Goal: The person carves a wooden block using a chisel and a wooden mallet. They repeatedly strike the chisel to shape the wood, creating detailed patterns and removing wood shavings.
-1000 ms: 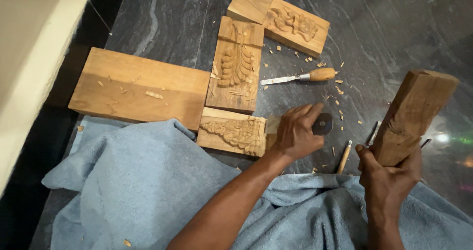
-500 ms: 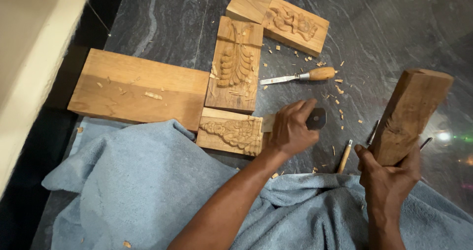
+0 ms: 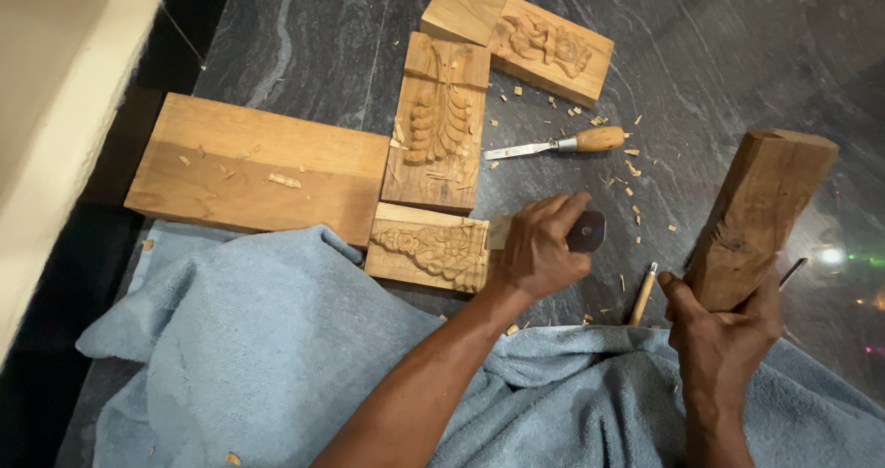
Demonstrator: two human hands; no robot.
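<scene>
My left hand is closed around a chisel with a dark handle. Its blade lies against the right end of a small carved wooden block on the dark stone floor. My right hand grips the lower end of a thick wooden block, held upright and tilted to the right, apart from the chisel. A blue cloth covers my lap below both arms.
A plain plank lies at the left, with a tall carved panel beside it and another carved block at the top. A light-handled chisel and a thin tool rest on the floor among wood chips.
My left hand has shifted a little left with the dark-handled chisel, bringing it up to the small carved block. The upright block in my right hand has barely moved.
</scene>
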